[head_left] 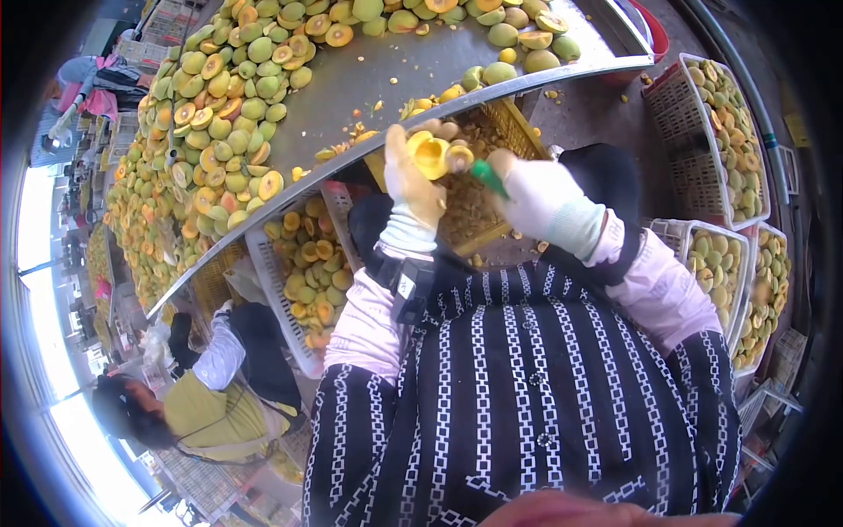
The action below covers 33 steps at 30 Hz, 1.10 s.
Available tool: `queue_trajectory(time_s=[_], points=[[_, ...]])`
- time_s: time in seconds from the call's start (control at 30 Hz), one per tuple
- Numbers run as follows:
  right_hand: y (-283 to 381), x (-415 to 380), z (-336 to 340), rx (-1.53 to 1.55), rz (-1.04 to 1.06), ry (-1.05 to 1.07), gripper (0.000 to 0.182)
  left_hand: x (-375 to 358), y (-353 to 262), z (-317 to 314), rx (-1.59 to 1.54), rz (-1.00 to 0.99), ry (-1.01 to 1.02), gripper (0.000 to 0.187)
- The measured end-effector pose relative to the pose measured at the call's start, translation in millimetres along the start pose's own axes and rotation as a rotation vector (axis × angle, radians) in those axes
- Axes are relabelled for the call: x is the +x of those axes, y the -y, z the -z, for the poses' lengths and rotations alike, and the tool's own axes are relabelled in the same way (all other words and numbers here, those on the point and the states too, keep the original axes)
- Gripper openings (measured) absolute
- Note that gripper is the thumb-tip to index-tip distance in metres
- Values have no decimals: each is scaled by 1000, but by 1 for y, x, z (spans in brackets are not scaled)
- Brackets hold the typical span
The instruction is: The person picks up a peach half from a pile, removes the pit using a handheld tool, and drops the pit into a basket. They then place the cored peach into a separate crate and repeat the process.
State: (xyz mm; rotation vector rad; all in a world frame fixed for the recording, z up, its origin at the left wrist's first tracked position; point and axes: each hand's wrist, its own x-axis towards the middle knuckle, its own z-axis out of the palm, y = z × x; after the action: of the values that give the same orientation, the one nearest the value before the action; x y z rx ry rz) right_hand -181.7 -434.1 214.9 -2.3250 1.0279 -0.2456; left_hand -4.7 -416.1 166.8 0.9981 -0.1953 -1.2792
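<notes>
My left hand [413,176], in a stained white glove, is closed round a hollowed yellow fruit half [428,156] with its cut side showing. My right hand [536,187], also gloved, grips a green-handled tool [488,177]. A round brown piece [458,159], perhaps a pit, is at the tool's far end, beside the fruit half; the tool's tip is blurred. Below both hands stands a yellow crate [525,132] holding many small brownish pieces.
A metal table [351,75] heaped with green and orange fruit halves lies ahead. A white crate of halves [287,303] is left of my lap; several fruit-filled crates [694,145] stand at the right. A co-worker [219,395] sits at the lower left.
</notes>
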Motion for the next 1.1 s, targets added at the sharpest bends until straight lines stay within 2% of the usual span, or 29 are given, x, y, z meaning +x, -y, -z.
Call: queue_trajectory(time_s=[0.07, 0.1, 0.13, 0.2, 0.27, 0.33, 0.37, 0.4, 0.43, 0.47, 0.5, 0.53, 0.57, 0.6, 0.67, 0.73, 0.8, 0.87, 0.93, 1.0, 1.03, 1.07, 1.1], points=[[-27, 1, -3, 1, -72, -108, 27, 7, -6, 16, -121, 43, 97, 51], [-42, 0, -11, 138, 38, -105, 29, 9, -4, 21, -104, 28, 66, 51], [-13, -3, 16, 683, -273, 226, 31, 3, -7, 20, -86, 15, 29, 51], [-1, -2, 26, 1034, -316, 542, 26, -6, -6, 13, -39, -48, 0, 51], [-6, 3, 4, 969, -246, 462, 26, -16, -12, 14, 6, -119, -21, 52], [0, 6, 3, 738, -86, 277, 25, -33, -30, 25, 7, -66, 76, 50], [-14, 8, -7, 645, 55, 149, 25, -43, -41, 38, 88, -146, 76, 48], [-7, 3, 9, 655, -52, 165, 28, -51, -57, 61, 197, -211, 84, 47], [-12, 3, 17, 735, -191, 257, 28, -64, -75, 77, 518, -325, -54, 41], [-22, 0, 22, 817, -342, 355, 27, -75, -91, 97, 604, -313, -217, 33], [-37, 0, 21, 810, -363, 352, 27, -61, -95, 169, 1133, -501, -279, 31], [-49, 0, 20, 805, -389, 354, 26, -82, -112, 158, 1584, -586, -387, 25], [-54, 0, 23, 837, -438, 359, 27, -77, -116, 184, 1627, -650, -526, 29], [-58, 0, 27, 871, -489, 363, 27, -69, -121, 207, 1441, -677, -495, 31], [-76, 5, 23, 916, -453, 430, 25, -57, -138, 183, 821, -481, -342, 33], [-89, 10, 22, 1020, -449, 505, 24, -26, -149, 159, 674, -391, -333, 35], [-92, 12, 22, 1175, -462, 473, 22, 28, -149, 151, 662, -415, -242, 36], [-97, 16, 22, 1355, -453, 463, 27, 79, -149, 120, 637, -407, -243, 34], [-95, 19, 25, 1422, -468, 402, 30, 134, -146, 97, 586, -355, -172, 35], [-103, 25, 26, 1406, -398, 479, 34, 207, -134, 95, 607, -325, -166, 45], [-107, 31, 29, 1399, -448, 555, 32, 235, -130, 85, 651, -324, -190, 50], [-111, 35, 29, 1419, -500, 571, 28, 268, -128, 77, 779, -433, -278, 54], [-111, 39, 33, 1429, -530, 589, 27, 293, -118, 73, 798, -426, -343, 57]])
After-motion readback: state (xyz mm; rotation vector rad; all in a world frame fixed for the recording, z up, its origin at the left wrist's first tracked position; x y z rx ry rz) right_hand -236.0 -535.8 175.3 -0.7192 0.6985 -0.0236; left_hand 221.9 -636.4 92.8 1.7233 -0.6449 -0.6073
